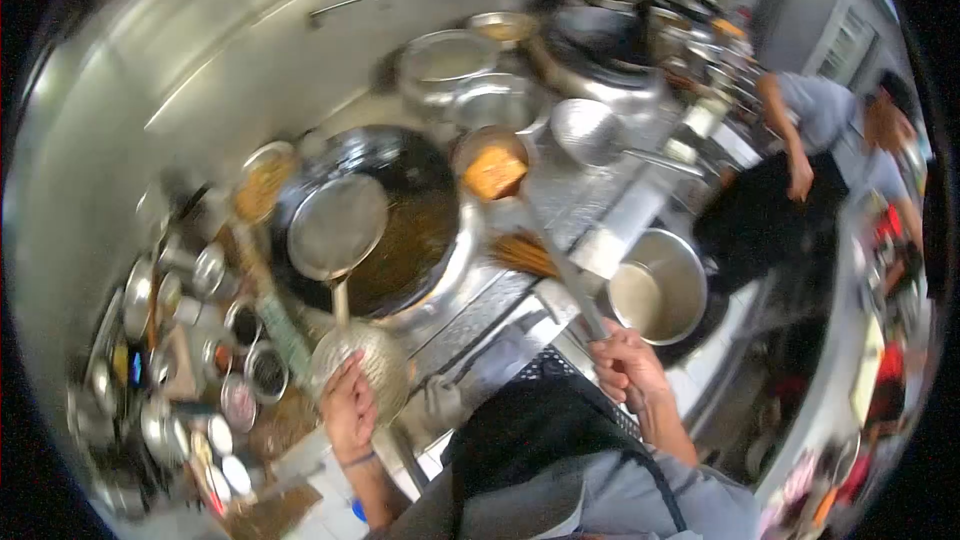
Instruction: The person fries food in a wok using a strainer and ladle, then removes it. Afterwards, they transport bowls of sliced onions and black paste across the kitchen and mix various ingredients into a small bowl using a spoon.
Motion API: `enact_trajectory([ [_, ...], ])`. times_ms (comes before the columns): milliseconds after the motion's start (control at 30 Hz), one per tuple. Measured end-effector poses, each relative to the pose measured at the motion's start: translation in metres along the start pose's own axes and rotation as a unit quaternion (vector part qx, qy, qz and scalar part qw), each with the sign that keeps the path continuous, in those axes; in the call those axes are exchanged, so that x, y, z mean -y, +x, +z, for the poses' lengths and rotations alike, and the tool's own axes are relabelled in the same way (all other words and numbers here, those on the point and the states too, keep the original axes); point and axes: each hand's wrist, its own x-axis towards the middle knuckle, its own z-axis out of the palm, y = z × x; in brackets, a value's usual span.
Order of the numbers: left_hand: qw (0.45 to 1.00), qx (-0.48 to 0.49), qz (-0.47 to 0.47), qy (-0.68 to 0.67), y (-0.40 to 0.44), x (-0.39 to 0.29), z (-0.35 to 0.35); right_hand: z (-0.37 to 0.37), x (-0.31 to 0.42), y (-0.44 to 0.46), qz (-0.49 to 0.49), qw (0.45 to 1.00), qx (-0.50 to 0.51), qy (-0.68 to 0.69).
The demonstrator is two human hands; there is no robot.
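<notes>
My left hand [349, 402] is closed around the handle of a round strainer [340, 227], whose disc hangs over the large dark wok [420, 180]. Dark liquid lies in the wok. A second, dimpled strainer [385, 370] is beside my left fingers. In my right hand [622, 360] is the long metal handle of a ladle [562, 265]. The ladle's bowl, right of the wok, holds an orange-brown piece of food [495, 172].
A deep metal pot [657, 286] stands right of the ladle handle. Seasoning containers [240, 322] crowd the left. Metal basins [447, 57] and another wok [600, 35] are at the back. A co-worker in a dark apron [780, 210] stands at right.
</notes>
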Motion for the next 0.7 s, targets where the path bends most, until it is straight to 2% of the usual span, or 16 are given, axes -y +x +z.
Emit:
enact_trajectory([
  [33,1.0,0.001,-0.02,0.009,0.006,0.001,-0.004,0.006,0.001,-0.006,0.01,1.0,-0.012,0.009],
  [100,0.995,0.09,-0.015,-0.039,0.025,0.012,-0.035,-0.006,-0.014,-0.013,0.031,0.999,-0.028,0.034],
  [133,0.991,0.086,0.083,0.056,0.025,0.019,-0.023,0.004,-0.01,-0.02,0.018,0.999,-0.023,0.023],
  [200,0.978,0.172,-0.045,-0.108,0.015,0.007,-0.002,-0.012,-0.015,-0.013,0.03,0.999,-0.032,0.016],
  [267,0.94,0.204,-0.162,-0.222,0.015,0.008,0.011,-0.012,-0.019,-0.027,-0.006,0.998,-0.001,0.057],
  [433,0.898,0.17,-0.264,-0.307,0.068,0.076,0.019,-0.044,-0.033,-0.026,-0.024,0.992,0.037,0.122],
  [700,0.864,0.116,-0.317,-0.374,0.093,0.174,0.032,-0.103,-0.042,-0.096,-0.061,0.983,0.07,0.156],
])
